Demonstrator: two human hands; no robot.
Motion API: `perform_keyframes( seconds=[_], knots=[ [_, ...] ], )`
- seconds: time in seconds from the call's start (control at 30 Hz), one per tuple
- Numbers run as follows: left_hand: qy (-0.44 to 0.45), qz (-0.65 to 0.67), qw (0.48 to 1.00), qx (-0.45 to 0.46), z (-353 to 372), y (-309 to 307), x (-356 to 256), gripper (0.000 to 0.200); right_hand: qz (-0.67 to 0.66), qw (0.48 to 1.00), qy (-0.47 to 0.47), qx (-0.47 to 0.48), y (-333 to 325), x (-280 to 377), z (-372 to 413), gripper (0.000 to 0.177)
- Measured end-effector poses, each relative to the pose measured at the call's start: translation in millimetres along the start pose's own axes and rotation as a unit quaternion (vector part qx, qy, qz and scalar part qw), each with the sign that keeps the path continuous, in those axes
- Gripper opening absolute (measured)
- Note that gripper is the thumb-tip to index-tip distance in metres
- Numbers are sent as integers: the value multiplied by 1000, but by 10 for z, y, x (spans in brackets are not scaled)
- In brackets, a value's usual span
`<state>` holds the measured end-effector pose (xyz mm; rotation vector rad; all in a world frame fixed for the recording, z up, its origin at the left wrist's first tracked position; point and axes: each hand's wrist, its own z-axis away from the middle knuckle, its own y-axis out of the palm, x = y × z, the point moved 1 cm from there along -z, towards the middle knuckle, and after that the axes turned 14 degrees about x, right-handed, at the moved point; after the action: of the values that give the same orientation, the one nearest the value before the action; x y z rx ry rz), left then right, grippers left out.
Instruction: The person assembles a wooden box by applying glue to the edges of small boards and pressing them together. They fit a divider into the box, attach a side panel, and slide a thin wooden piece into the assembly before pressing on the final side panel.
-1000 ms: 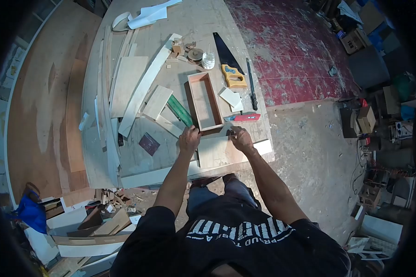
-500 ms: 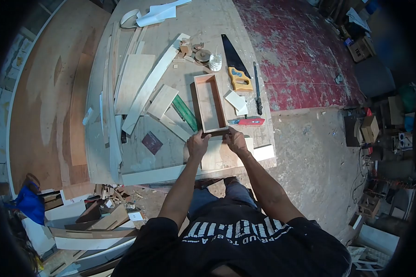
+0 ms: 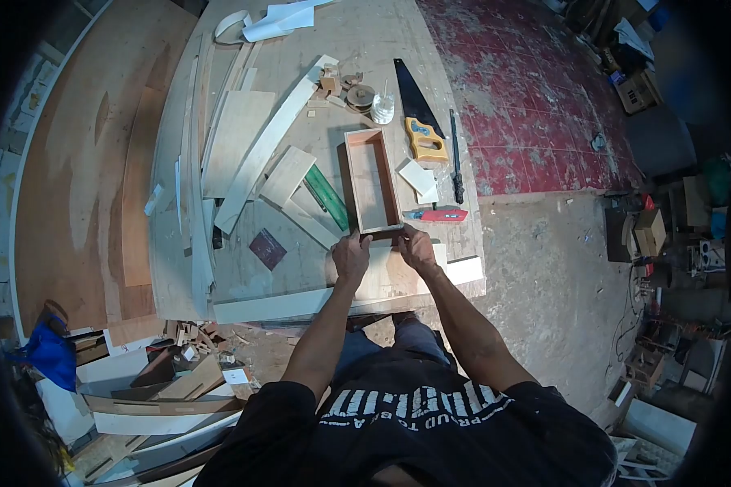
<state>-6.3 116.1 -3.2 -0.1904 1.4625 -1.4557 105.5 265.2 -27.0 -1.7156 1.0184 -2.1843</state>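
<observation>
A narrow open wooden box [image 3: 399,195] lies lengthwise away from me on the workbench. At its near left corner is my left hand [image 3: 352,258], fingers closed on the edge. My right hand [image 3: 417,250] grips the near right corner in the same way. Just left of the box rests a green tool [image 3: 326,199] beside a pale wooden block [image 3: 287,177]. On the right lie a red cutter [image 3: 444,216] and two small pale pieces [image 3: 417,178]. The fingertips under the near edge are partly hidden.
A saw [image 3: 426,140] and a dark rod [image 3: 456,158] lie at the bench's right edge. Beyond the box stand a white jar [image 3: 382,109] and a tape roll [image 3: 360,96]. Long boards [image 3: 272,138] cover the left side. Wood scraps [image 3: 195,377] are heaped below left.
The view has shifted slightly. Both hands stay at the near corners of the box, with no clear change in their grip.
</observation>
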Motion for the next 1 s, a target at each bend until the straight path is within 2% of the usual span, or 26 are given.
perform_keyframes(
  seconds=[0.13,0.2,0.23,0.27,0.33,0.37,0.4,0.47,0.5,0.53,0.57,0.6,0.7,0.73,0.8,0.87,0.93,1.0],
  knots=[
    [14,15,1000,8,-1,-35,37,31,-15,998,20,52,-95,53,20,23],
    [47,37,998,37,-14,-78,114,28,24,999,17,38,-142,-37,-15,25],
    [54,85,995,-12,-48,-65,181,25,63,998,17,25,-174,-111,-78,27],
    [58,85,995,-20,-135,-66,256,25,66,998,9,21,-217,-191,-204,27],
    [-48,246,967,-40,-319,-213,315,25,23,996,40,-73,-418,-107,-468,29],
    [-63,210,974,-51,-532,-293,344,29,-52,993,91,-53,-547,-98,-647,31],
    [-60,211,974,-60,-763,-381,353,29,-51,992,41,-111,-571,-184,-888,28],
    [-68,228,971,-25,-1237,-526,350,35,-78,991,89,-66,-708,-162,-1348,36],
    [-57,301,951,-32,-1447,-534,318,36,-77,992,80,-67,-733,-109,-1523,36],
    [-54,303,951,-40,-1687,-450,379,36,-148,985,67,-57,-738,-53,-1695,41],
    [-17,361,931,-49,-1916,-362,433,36,-218,973,54,-45,-756,-6,-1837,47],
    [20,417,907,-58,-2121,-289,480,37,-216,974,47,-44,-733,-79,-2008,47],
    [5,468,883,-46,-2431,-209,441,41,-207,976,30,-53,-554,-333,-2393,51],
    [6,468,882,-49,-2483,-187,418,41,-206,977,27,-52,-552,-345,-2432,51],
    [64,424,901,-62,-2555,-134,404,41,-192,981,41,-8,-549,-374,-2495,50],
    [64,398,913,-60,-2630,-69,461,40,-187,982,21,-6,-526,-405,-2537,47],
    [116,386,911,-84,-2651,-42,450,40,-129,990,54,35,-537,-392,-2539,42],
    [110,378,917,-70,-2645,-58,467,41,-122,992,27,4,-542,-299,-2504,40]
  ],
)
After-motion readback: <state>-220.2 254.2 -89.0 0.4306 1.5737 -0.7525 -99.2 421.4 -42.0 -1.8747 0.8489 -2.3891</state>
